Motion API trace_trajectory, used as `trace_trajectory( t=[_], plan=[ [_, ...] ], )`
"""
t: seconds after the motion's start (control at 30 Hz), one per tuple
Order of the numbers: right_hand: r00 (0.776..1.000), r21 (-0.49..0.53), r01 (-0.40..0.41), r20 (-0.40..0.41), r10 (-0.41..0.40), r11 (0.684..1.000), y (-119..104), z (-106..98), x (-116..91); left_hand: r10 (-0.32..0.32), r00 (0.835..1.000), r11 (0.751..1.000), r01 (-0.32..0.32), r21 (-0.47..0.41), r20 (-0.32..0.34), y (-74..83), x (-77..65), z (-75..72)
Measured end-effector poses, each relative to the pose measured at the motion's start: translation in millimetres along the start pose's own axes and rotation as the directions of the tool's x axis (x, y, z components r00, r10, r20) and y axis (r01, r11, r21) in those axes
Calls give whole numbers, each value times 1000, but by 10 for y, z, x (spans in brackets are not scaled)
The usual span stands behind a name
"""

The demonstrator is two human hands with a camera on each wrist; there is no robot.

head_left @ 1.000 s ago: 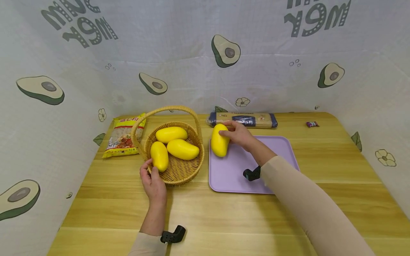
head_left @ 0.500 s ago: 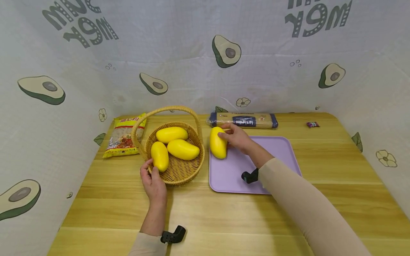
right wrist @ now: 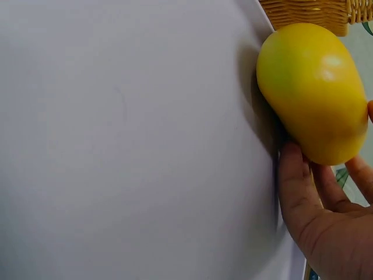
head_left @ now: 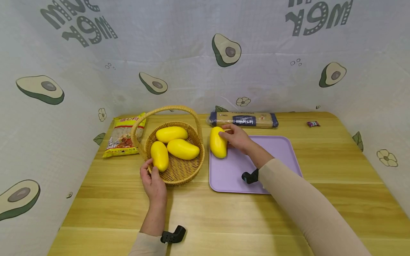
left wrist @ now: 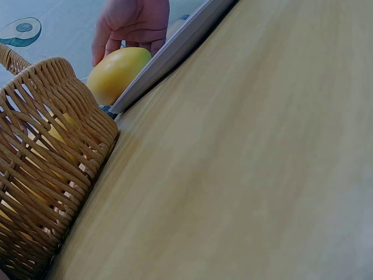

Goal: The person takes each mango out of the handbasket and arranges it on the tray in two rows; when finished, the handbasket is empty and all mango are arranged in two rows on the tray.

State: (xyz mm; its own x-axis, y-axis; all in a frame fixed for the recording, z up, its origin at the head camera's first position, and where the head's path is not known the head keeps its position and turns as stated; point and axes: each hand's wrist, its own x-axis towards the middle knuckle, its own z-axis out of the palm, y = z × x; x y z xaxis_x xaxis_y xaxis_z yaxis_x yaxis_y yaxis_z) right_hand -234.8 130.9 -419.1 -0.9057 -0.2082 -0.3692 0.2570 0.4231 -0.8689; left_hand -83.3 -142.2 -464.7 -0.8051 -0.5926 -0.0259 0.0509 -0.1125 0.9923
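In the head view a wicker basket (head_left: 178, 174) with a tall hoop handle holds three yellow mangoes (head_left: 183, 149). My left hand (head_left: 155, 185) is at its near left rim, thumb and fingers on the rim beside one mango; the left wrist view shows the basket's woven side (left wrist: 55, 157). Another mango (head_left: 218, 143) is in my right hand (head_left: 237, 138), low over the far left corner of a lilac tray (head_left: 232, 174). The right wrist view shows fingers (right wrist: 300, 192) around one end of this mango (right wrist: 315, 93), close to the tray's edge.
Behind the tray lies a pack of spaghetti (head_left: 243, 120). A yellow food bag (head_left: 123, 137) lies left of the basket, and a small purple-wrapped candy (head_left: 313, 124) is at the far right. A curtain with avocado prints (head_left: 205, 71) hangs around the wooden table (head_left: 205, 220).
The right hand has lowered the mango slightly and shifted it a little left at the tray's corner, then kept nearly still. The left hand and basket have not moved.
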Motion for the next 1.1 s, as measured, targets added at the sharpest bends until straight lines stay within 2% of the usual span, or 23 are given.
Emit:
trace_trajectory(
  t=[0.47,0.83,1.1],
  plan=[
    [1000,-7,-3,-7,3,1000,-16,-13,-34,-17,1000,1000,17,11,1,0,1,6],
    [1000,-33,5,-17,-5,999,-1,-98,-75,-3,1000,1000,3,-4,-16,13,-12,7],
    [1000,-37,12,-21,-13,999,28,-37,-61,-12,1000,1000,12,21,-10,16,-8,12]
  ],
)
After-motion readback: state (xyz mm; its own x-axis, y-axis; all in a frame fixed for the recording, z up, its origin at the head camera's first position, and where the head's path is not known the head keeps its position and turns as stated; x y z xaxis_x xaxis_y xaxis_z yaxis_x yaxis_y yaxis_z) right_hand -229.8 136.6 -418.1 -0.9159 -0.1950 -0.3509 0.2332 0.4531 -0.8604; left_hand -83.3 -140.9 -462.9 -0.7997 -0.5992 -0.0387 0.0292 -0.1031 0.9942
